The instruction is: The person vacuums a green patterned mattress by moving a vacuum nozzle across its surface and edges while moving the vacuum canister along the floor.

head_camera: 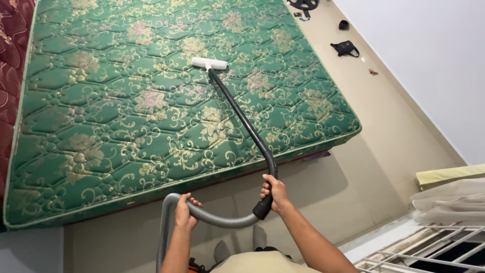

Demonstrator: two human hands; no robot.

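Note:
A green quilted mattress (pixel 126 111) with a pale floral pattern lies on the floor and fills most of the head view. A white vacuum nozzle (pixel 209 62) rests flat on its upper middle. From it a black wand (pixel 242 119) runs down to a bent handle. My right hand (pixel 274 192) grips that handle just off the mattress's near edge. My left hand (pixel 185 212) holds the grey ribbed hose (pixel 222 220), which curves from the handle down past my left arm.
A dark red patterned mattress (pixel 12 60) lies along the left edge. A small black bag (pixel 345 48) and other small dark items sit on the beige floor beyond the mattress. Folded cloth (pixel 449 194) and a white metal grille (pixel 429 250) are at the lower right.

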